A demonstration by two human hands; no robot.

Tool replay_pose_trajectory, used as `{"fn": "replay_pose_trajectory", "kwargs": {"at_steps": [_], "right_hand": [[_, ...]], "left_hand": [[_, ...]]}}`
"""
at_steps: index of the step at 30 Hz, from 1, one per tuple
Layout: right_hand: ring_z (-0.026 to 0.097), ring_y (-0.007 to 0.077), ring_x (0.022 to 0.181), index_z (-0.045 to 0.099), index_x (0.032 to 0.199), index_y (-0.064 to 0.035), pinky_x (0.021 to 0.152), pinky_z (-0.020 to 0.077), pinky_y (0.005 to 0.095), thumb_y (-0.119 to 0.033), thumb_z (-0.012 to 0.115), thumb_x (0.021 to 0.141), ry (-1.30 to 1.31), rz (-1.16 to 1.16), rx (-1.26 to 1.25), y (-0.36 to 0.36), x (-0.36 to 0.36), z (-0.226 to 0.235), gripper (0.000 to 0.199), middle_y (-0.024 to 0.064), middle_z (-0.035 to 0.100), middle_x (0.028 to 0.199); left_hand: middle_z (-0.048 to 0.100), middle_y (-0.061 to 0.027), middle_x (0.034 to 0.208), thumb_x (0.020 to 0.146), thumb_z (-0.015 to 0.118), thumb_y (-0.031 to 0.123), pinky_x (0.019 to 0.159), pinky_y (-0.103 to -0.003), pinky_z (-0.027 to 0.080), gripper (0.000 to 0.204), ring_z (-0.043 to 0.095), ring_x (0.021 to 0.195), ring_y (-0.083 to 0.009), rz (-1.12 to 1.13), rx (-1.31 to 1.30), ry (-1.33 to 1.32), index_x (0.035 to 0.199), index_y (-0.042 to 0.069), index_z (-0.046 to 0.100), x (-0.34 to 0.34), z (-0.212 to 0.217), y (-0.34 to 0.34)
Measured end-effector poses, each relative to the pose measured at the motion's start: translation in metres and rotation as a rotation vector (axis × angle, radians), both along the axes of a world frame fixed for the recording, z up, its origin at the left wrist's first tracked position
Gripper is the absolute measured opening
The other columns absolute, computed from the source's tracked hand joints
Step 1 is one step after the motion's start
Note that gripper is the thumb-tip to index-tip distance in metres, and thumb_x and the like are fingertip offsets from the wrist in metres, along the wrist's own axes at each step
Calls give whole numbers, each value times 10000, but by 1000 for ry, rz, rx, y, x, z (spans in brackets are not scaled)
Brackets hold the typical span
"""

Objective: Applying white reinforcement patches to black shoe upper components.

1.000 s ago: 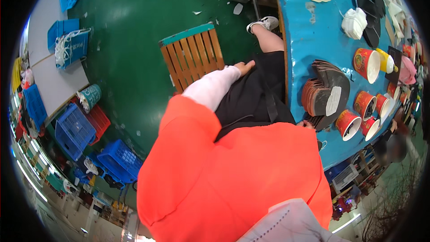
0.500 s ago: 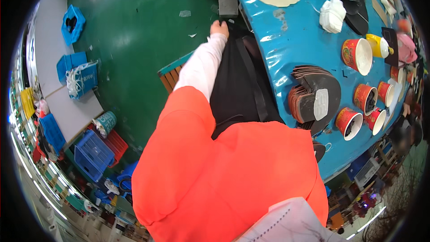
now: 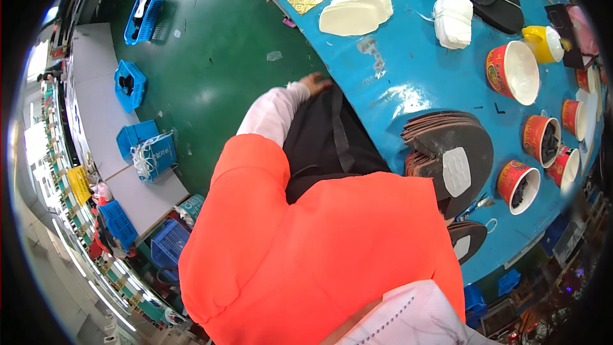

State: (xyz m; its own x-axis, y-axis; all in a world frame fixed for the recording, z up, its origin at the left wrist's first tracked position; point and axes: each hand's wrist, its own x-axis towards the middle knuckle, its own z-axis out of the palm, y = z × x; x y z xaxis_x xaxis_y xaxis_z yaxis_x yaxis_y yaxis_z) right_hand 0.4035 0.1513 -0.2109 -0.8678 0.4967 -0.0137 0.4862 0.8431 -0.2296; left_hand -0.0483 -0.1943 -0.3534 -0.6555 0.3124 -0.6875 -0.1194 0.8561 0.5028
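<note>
Red cups point(image 3: 513, 73), at least six, and two insole stacks point(image 3: 477, 150) share one table point(image 3: 377, 96). Left hand point(image 3: 314, 84) touches black cloth point(image 3: 319, 131); right hand point(image 3: 449, 222) barely shows; I cannot tell either's grip.

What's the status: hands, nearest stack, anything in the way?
Left hand at black garment, grip unclear. Right hand mostly hidden, a sliver beside larger dark stack. Stack on blue table, white pad on top. Orange top blocks view.

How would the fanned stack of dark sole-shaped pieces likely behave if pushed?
The fanned stack would probably slide apart, since its layers sit staggered with no visible tie. Individual pieces look thin, so they may flex a little. Resting low and broad on the blue table, the stack seems unlikely to roll.
</note>
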Motion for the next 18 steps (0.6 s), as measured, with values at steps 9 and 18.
{"fn": "replay_pose_trajectory", "kwargs": {"at_steps": [9, 18], "right_hand": [[462, 437, 920, 552, 884, 30, 823, 344, 511, -82, 533, 739, -21, 30, 17, -25, -25, 30, 184, 265, 515, 966], [468, 383, 835, 508, 912, 20, 762, 384, 430, 9, 488, 805, 192, 132, 194, -58, -86, 89, 110, 210, 498, 873]], "left_hand": [[546, -215, 1171, 814, 523, 520, 970, -368, 363, 634, 485, 1146, -327, 80, -37, 141, 1219, 33, 502, 4, 22, -5], [542, -212, 1177, 838, 481, 517, 965, -374, 364, 605, 477, 1145, -348, 7, 20, 246, 1211, 42, 512, 0, 49, -19]]}}
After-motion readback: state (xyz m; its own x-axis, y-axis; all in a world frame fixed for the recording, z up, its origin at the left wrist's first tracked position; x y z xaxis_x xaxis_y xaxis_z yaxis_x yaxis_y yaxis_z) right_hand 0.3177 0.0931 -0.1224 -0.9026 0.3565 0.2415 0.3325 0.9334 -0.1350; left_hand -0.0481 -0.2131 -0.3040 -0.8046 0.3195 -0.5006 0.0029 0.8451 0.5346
